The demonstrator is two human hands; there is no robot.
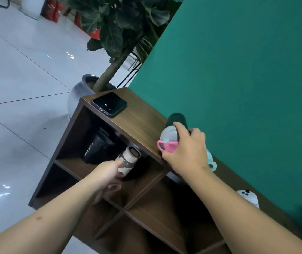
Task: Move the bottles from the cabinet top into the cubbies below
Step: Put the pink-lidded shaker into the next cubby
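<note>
- On the wooden cabinet top (137, 118), near its front edge, a bottle with a grey lid and pink handle (168, 142) is seen under the right hand (186, 151).
- The right hand's fingers (180, 128) are curled over the lid from above and closed on it; the thumb is pressed at the pink handle's lower end, so the bottle's top lies inside the grasp.
- A dark green bottle (176, 119) is seen just behind the gripped one, against the green backdrop (238, 70).
- A pale mint item (211, 162) is partly hidden behind the right wrist; what it is cannot be told.
- Inside the upper left cubby (69, 143), a white bottle with a grey band (128, 159) is held tilted, its dark-rimmed top pointed up and outward.
- The left hand (108, 173) is closed around the lower body of the white bottle, thumb laid along its side near the band, the other fingers wrapped beneath.
- A black bottle lettered "SPORT BOTTLE" (98, 145) is seen deeper in the same cubby, just beside the white one.
- A dark phone (109, 104) is laid flat at the cabinet top's far corner, well apart from both hands.
- A small white device (248, 197) is seen on the top near the right forearm.
- A potted plant (84, 88) is stood on the floor beyond the cabinet.
</note>
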